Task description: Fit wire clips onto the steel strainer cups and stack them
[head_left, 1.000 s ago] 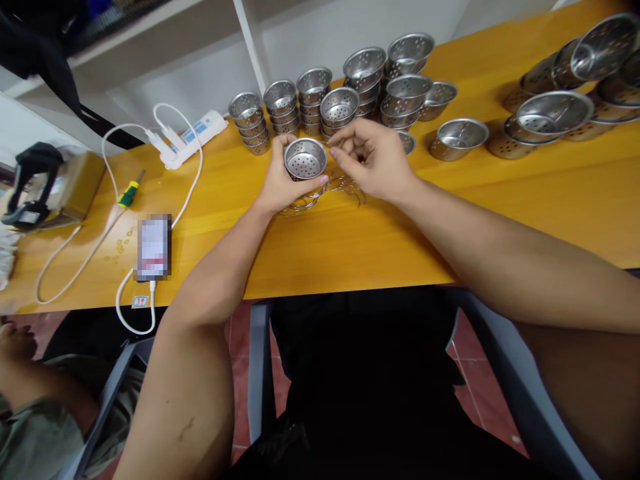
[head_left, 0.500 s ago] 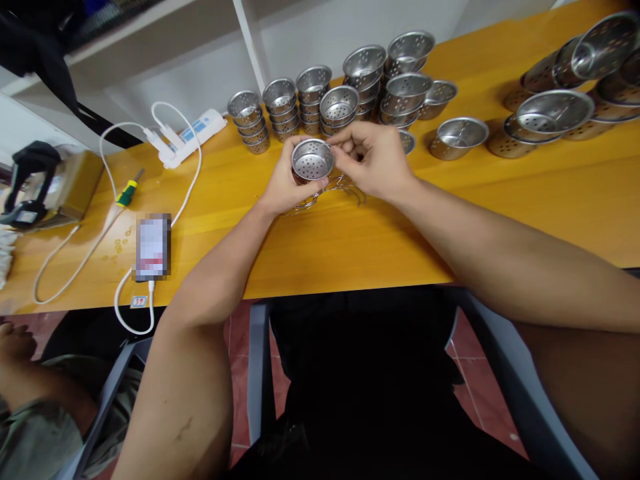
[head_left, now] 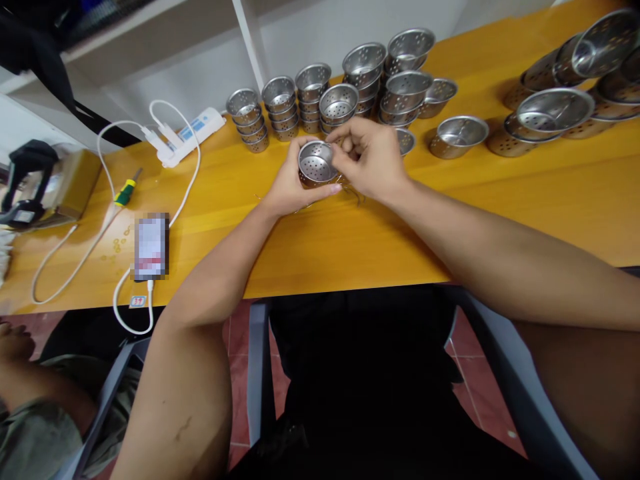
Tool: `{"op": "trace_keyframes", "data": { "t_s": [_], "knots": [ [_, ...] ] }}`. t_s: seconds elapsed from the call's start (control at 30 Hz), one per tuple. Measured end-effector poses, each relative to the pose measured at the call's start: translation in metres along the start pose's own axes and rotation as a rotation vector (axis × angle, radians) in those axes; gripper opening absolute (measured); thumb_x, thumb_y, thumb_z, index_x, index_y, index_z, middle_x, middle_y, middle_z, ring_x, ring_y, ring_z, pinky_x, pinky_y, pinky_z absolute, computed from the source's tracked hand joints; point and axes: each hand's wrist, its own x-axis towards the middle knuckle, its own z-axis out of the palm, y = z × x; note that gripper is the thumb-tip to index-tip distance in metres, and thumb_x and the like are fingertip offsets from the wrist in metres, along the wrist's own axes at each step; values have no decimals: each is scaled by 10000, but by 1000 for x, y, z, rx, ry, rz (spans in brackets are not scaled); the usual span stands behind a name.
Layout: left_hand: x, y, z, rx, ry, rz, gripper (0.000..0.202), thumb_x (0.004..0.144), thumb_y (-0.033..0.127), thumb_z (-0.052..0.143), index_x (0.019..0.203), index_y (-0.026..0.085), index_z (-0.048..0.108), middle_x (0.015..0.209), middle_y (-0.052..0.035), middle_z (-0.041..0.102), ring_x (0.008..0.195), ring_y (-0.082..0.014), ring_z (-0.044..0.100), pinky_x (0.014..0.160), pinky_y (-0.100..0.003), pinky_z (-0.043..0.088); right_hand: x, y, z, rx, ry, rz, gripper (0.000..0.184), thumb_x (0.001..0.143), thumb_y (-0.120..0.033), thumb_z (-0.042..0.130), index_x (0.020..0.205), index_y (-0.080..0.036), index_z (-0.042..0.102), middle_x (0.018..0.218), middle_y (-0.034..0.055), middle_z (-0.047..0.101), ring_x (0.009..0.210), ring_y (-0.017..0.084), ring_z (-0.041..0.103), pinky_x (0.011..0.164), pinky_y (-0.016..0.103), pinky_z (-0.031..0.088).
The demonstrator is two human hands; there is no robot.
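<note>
A small perforated metal cup rests in my left hand, its open top tilted toward me. The fingers curl around the cup's far left side and the thumb runs along its near side. At the right rim, my right hand is closed in a pinch against the cup. Whatever lies between those fingertips is too small to make out. Thin bent metal wires lie on the table under both hands, largely covered by them.
Several stacks of perforated cups line the back of the wooden table, with more cups at right. A white power strip, cables, a green-yellow screwdriver and a phone are at left. Another person's arm shows lower left.
The cup has shifted slightly right and tilted in my left hand, whose thumb now stretches farther right. My right fingers have curled closer over the rim.
</note>
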Motion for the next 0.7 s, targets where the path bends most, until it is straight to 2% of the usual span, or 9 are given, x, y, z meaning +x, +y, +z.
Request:
{"op": "trace_keyframes", "data": {
  "t_s": [0.13,0.27,0.37,0.5,0.7],
  "knots": [
    [-1,-9,0,10,-21,-11,1044,1114,900,854,1858,378,341,1648,-94,685,1513,-300,819,1386,-550,660,-1,-4,3,83,-31,-7,410,1162,-710,978,1241,-315,897,914,56,735,799,270,708,830,460,724],
    [-2,-9,1,-6,-66,-30,1137,1056,984,855,1862,368,340,1657,-97,707,1496,-305,848,1376,-565,670,3,-5,4,212,-53,27,415,1126,-711,1013,1162,-314,895,982,78,808,813,267,733,749,441,698],
    [-1,-4,7,-51,-81,-64,1250,979,1050,879,1861,365,319,1674,-109,693,1504,-317,850,1372,-580,662,5,-6,4,241,-25,59,378,1102,-677,1016,1117,-322,885,931,68,793,781,263,707,713,442,676],
    [2,3,13,-78,-55,-130,1301,875,1096,934,1803,361,393,1619,-108,710,1476,-341,853,1344,-587,668,4,-9,4,237,-15,65,307,1124,-628,943,1122,-325,887,868,58,755,770,253,669,733,452,668],
    [6,17,13,-75,14,-211,1268,753,1103,1019,1648,340,545,1472,-75,757,1346,-322,857,1275,-561,691,2,-13,7,200,-10,92,377,1089,-711,935,1115,-345,850,885,79,776,777,302,690,664,479,651]
  ]
}}
